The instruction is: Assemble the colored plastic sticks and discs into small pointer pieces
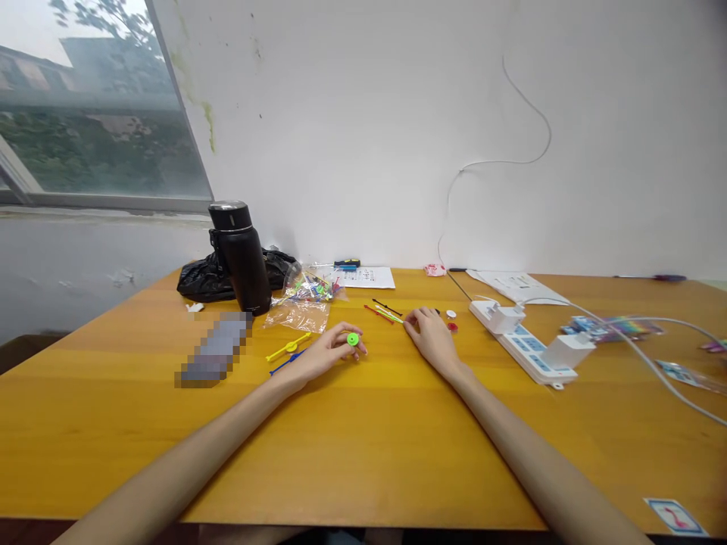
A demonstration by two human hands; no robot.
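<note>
A small bright green disc (353,339) with a hole in its centre is held between the thumb and fingers of my left hand (329,354), just above the table. My right hand (432,339) rests on the table, its fingertips closed at the near end of a thin light green plastic stick (389,314). Beside that stick lie a red stick (378,314) and a black stick (388,307). A white disc (450,314) and a red disc (453,327) are just right of my right hand. Left of my left hand lie a yellow stick with a disc (289,347) and a partly covered blue one (285,364).
Behind my left hand are a clear bag of colourful plastic pieces (312,290), a black bottle (243,261) and a black plastic bag (198,278). A white power strip (525,344) with plugs and cables stands to the right. Paper sheets (369,278) lie along the wall.
</note>
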